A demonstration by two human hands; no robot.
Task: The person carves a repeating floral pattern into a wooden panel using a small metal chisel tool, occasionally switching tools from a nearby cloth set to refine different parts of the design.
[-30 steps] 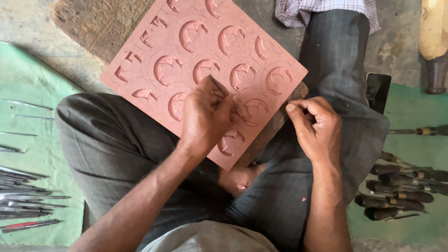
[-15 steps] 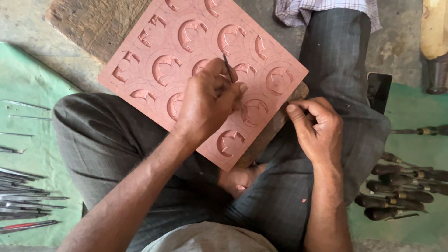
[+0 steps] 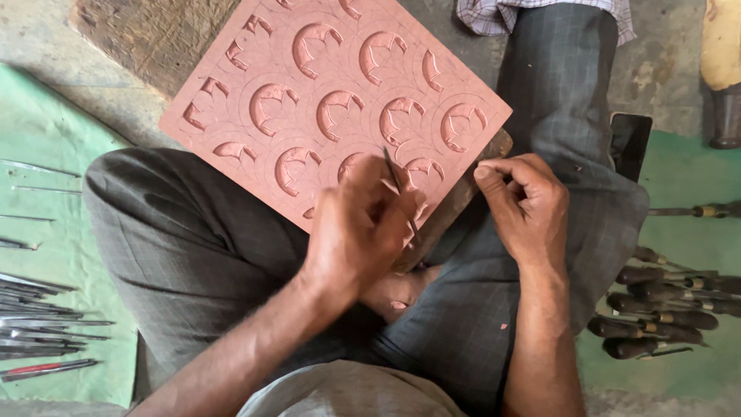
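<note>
1. Lying at the far left on a green cloth [image 3: 46, 154], a row of thin metal tools [image 3: 38, 340] is kept well apart from the work; nothing there is touched.
2. A pink carved slab [image 3: 309, 100] is propped across the lap, cut with rows of crescent-shaped hollows, its near corner resting on a wooden block [image 3: 463, 193] that is largely hidden beneath it.
3. The left hand [image 3: 359, 232] is closed tightly round a slim metal pick [image 3: 397, 189], which is held against the slab at its near edge; the tip is hidden by the fingers, so the exact spot cannot be told.
4. It is judged that a slip could score the smooth face between hollows, since the pick is held steeply and close to finished cuts. A thin rim could also be chipped if too much force is applied.
5. The right hand [image 3: 525, 205] is curled into a loose fist just beside the slab's corner; whether anything is gripped in it cannot be told. If it is not bracing the slab, the piece might shift on the knee.
6. A dark phone [image 3: 631, 143] lies past the right knee.
7. Wooden-handled chisels [image 3: 664, 305] are laid at the far right, within reach but clear of the hands.
</note>
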